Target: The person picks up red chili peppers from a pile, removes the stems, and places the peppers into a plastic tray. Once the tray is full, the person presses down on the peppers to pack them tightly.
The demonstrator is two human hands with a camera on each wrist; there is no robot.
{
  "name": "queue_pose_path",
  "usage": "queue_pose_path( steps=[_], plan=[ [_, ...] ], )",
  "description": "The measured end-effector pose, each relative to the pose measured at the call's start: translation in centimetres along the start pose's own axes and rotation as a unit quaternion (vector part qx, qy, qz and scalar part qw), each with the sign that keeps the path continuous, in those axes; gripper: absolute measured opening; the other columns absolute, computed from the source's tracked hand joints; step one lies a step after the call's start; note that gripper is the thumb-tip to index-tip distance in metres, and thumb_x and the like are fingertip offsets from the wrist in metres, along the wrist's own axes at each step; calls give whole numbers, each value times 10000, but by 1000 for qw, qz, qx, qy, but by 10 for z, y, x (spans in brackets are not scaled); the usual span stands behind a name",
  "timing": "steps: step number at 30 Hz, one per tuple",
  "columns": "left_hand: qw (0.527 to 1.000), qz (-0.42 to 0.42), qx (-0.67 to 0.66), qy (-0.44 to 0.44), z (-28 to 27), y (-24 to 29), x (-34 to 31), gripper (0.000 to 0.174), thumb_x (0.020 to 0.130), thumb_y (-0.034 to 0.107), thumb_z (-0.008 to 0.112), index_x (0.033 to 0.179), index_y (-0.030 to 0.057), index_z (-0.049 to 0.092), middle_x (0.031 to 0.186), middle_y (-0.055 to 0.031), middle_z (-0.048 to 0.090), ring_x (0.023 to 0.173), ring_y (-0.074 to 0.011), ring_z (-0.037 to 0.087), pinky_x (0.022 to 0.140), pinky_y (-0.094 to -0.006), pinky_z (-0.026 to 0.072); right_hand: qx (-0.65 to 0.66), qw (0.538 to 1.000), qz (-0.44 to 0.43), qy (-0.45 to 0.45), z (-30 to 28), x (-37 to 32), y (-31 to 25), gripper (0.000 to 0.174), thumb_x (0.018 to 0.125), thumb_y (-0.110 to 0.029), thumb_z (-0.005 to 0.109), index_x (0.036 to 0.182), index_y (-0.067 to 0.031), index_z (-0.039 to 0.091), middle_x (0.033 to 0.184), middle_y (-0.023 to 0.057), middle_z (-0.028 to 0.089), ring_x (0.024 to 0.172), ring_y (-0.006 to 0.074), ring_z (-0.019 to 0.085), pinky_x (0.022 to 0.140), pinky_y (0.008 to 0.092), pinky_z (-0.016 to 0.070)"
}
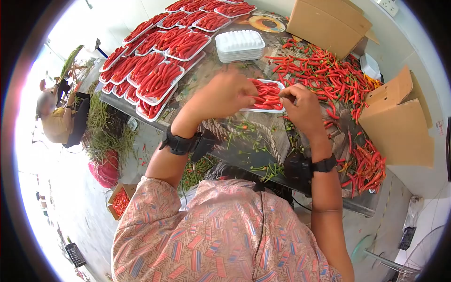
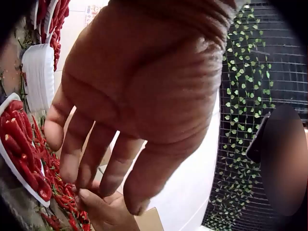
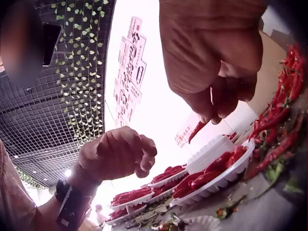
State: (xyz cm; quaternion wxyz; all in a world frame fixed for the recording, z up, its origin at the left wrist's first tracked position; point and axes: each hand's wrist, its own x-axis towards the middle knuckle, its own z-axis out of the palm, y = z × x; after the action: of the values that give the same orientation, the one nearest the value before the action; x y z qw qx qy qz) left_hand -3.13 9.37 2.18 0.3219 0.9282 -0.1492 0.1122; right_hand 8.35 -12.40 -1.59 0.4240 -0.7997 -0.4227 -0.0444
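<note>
A white tray (image 1: 280, 84) of red chilies (image 1: 267, 94) lies between the two hands on the table. My left hand (image 1: 228, 93) hovers at its left side; in the left wrist view that hand (image 2: 139, 91) has loosely bent fingers and holds nothing visible. At the tray's right side is my right hand (image 1: 303, 110). The right wrist view shows the right hand (image 3: 211, 53) pinching one red chili (image 3: 196, 131) between thumb and fingertips, above the filled tray (image 3: 216, 185).
Filled chili trays (image 1: 157, 82) are stacked at the left. Behind the middle tray stands a stack of empty white trays (image 1: 240, 46). Loose chilies (image 1: 324, 70) spread to the right, beside cardboard boxes (image 1: 329, 26). Green stems (image 1: 244, 134) lie near the front edge. A person (image 1: 58, 120) sits far left.
</note>
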Motion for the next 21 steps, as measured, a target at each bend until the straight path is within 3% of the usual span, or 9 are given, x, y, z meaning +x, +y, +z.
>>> queue_pose_path(
  steps=[6,9,11,21],
  plan=[
    [997,-27,40,55,14,-6,10,131,784,141,670,872,46,689,825,-140,653,769,-329,629,722,-414,487,-53,998,-21,9,12,2,8,69,764,-100,668,811,-51,659,802,125,634,745,314,634,685,391,501],
    [994,-34,77,65,21,-12,14,126,777,150,606,824,65,685,850,-146,660,840,-352,623,731,-455,495,-58,998,-36,13,15,3,7,67,766,-100,660,815,-54,662,804,132,635,771,326,635,705,407,504],
    [991,-24,118,56,28,-19,15,110,770,153,618,805,74,686,843,-142,650,830,-358,622,732,-462,491,-69,997,-34,-1,14,4,5,83,772,-29,675,851,-5,671,789,107,626,689,217,647,633,322,506],
    [993,3,87,75,48,-31,13,93,771,115,622,817,111,703,871,-133,638,856,-345,624,739,-451,494,-41,999,-26,-7,19,3,6,91,790,-24,680,878,-11,697,792,104,631,669,196,635,613,307,492]
  ],
)
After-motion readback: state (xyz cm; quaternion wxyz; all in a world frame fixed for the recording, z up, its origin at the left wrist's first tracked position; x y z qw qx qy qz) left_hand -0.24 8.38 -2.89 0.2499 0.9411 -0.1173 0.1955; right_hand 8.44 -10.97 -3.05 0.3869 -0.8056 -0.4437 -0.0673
